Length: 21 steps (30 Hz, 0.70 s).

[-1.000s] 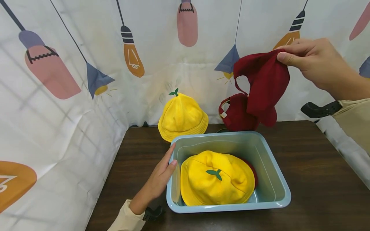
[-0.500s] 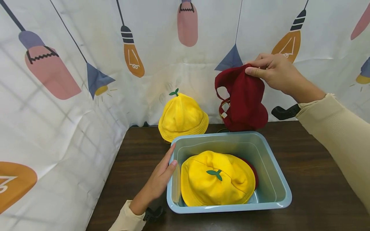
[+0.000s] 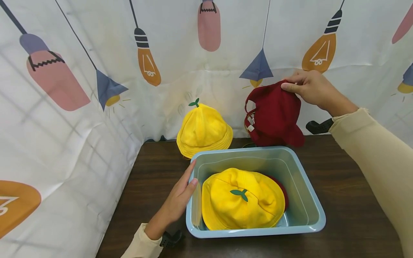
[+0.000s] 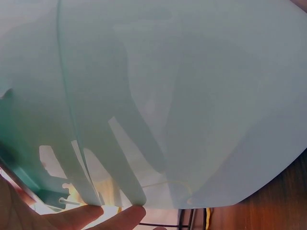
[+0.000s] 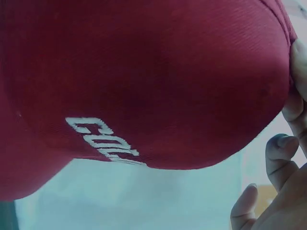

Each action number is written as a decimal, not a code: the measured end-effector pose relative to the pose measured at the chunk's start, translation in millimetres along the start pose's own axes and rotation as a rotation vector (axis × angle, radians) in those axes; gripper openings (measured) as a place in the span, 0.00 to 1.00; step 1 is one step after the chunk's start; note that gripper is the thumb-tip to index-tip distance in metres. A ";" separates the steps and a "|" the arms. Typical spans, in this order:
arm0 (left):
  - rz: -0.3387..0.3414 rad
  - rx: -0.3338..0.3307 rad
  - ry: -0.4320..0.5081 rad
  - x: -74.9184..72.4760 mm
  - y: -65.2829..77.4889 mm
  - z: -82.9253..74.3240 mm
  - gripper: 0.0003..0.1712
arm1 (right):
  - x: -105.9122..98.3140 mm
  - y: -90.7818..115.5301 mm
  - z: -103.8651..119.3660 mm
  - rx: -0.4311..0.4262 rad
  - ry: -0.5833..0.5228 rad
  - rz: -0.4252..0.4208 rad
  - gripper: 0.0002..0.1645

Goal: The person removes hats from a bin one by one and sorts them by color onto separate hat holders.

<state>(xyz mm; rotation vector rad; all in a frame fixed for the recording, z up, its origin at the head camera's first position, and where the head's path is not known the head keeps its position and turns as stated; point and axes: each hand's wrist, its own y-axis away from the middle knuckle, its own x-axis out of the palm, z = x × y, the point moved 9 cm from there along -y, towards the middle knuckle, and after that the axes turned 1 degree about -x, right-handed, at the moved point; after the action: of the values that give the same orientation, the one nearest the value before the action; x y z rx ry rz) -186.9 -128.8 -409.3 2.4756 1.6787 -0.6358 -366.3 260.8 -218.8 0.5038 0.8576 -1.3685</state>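
Note:
Up at the back right, my right hand (image 3: 311, 89) pinches a red baseball cap (image 3: 279, 102) by its crown, thumb in front. White embroidered letters (image 5: 103, 139) show on it in the right wrist view. Low behind it is a second red cap (image 3: 254, 137), largely hidden; the held one overlaps it, and I cannot tell whether they touch. My left hand (image 3: 175, 200) rests against the left side of a light blue plastic basin (image 3: 255, 234), fingers extended; its pale wall (image 4: 201, 96) fills the left wrist view. Inside lies a yellow brimmed hat (image 3: 226, 204) with a green sprout, over something red (image 3: 282, 193).
Another yellow hat (image 3: 203, 125) with a sprout sits behind the basin's back left corner. The dark wooden table (image 3: 351, 200) ends at a white curtain (image 3: 180, 39) printed with lamps, which also runs along the left.
My right hand has moved left and down with the red cap, bringing it in front of the other red cap. In the last half second it dropped slightly and shifted right. The left hand stayed put.

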 end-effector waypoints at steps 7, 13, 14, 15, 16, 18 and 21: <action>0.003 -0.005 0.002 0.1 0.4 1.6 0.34 | 18.3 4.7 -22.3 -0.003 -0.050 0.047 0.27; 0.005 -0.009 0.005 -0.1 1.0 1.6 0.34 | 33.2 6.0 -26.0 -0.050 -0.058 0.037 0.24; 0.004 -0.010 0.004 -0.2 1.0 1.5 0.34 | 35.0 5.9 -26.5 -0.058 -0.049 0.038 0.24; 0.004 -0.011 0.003 -0.2 1.0 1.4 0.34 | 36.5 6.1 -26.8 -0.066 -0.038 0.041 0.24; 0.005 -0.011 0.004 -0.1 1.0 1.2 0.34 | 37.9 6.3 -27.8 -0.072 -0.022 0.045 0.24; 0.007 -0.011 0.005 0.2 0.9 0.9 0.34 | 40.0 6.9 -30.9 -0.081 -0.002 0.055 0.25; 0.009 -0.008 0.008 0.6 0.7 0.3 0.34 | 40.8 8.1 -39.3 -0.081 0.014 0.056 0.25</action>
<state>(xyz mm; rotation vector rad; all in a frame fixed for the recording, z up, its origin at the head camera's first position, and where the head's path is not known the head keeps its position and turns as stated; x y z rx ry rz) -186.3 -128.7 -410.0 2.4821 1.6691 -0.6183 -368.5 265.9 -275.7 0.4718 0.9005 -1.2757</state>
